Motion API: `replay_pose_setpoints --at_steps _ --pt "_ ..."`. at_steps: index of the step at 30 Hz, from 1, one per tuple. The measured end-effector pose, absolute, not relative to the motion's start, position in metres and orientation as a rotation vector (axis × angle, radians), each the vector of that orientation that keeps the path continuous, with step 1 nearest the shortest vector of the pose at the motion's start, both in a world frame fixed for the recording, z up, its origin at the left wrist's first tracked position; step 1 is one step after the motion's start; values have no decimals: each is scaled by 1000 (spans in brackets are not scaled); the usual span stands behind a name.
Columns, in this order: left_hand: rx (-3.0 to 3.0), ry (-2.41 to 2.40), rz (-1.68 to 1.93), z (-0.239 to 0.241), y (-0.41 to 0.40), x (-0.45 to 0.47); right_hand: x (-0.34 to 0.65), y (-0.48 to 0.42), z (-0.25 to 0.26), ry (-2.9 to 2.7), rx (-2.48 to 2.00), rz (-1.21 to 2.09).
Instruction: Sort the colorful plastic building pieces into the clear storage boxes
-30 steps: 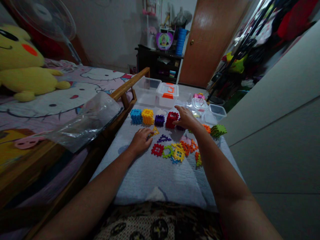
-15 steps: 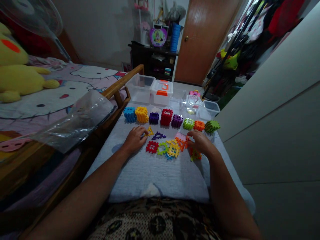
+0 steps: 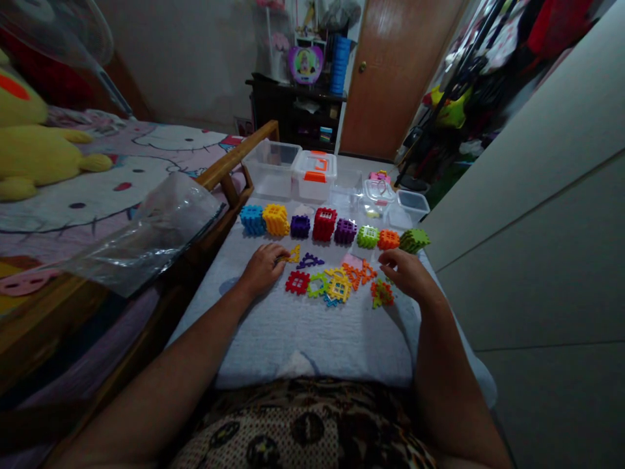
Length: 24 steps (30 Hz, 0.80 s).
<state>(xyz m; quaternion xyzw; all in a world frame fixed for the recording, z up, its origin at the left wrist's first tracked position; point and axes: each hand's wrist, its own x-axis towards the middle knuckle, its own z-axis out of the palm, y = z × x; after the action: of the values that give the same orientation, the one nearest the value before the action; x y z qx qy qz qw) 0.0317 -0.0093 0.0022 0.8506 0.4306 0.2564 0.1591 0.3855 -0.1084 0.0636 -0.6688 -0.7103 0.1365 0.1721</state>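
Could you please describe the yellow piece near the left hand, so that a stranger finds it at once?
On the blue-grey cloth, find the left hand in front of the yellow stack. At this hand, left of the purple triangle, is the yellow piece. It sits apart from the other loose yellow pieces, partly covered by the hand.

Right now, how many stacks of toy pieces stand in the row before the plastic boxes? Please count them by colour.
Blue stack: 1
Yellow stack: 1
Purple stacks: 2
Red stack: 1
Green stacks: 2
Orange stack: 1
Total: 8
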Motion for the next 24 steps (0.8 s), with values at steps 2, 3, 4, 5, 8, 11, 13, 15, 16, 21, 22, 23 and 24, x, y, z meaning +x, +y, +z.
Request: replay_pose_setpoints --at_steps 2,3,4,5,8,11,13,15,16,21,22,23,24 --pt "2436 1221 732 1 -8 31 393 -122 67 -2065 -1927 470" --pt "2439 1217 730 1 -8 31 394 -130 66 -2101 -1928 501" --pt "2443 1214 730 1 -8 31 392 -136 64 -2140 -1926 515" --pt "2447 1211 731 1 -8 32 390 -142 61 -2180 -1920 512" --pt "2461 1202 736 1 -8 32 380 -151 51 -2267 -1903 447" --pt "2471 1192 729 2 -8 32 374 -153 49 -2258 -1888 395" --pt "2471 1194 721 3 -9 32 370 -153 52 -2239 -1846 400" --pt "2468 1201 717 3 -9 32 363 -154 56 -2256 -1775 434" --pt "2466 1206 715 3 -9 32 359 -154 57 -2274 -1740 455" --pt "2456 1212 699 5 -9 32 352 -159 55 -2267 -1712 483" --pt "2454 1212 699 5 -9 32 355 -160 54 -2246 -1734 466" --pt "2454 1211 700 4 -9 32 360 -160 53 -2228 -1762 440" --pt "2456 1211 701 4 -8 32 366 -161 52 -2216 -1794 407"
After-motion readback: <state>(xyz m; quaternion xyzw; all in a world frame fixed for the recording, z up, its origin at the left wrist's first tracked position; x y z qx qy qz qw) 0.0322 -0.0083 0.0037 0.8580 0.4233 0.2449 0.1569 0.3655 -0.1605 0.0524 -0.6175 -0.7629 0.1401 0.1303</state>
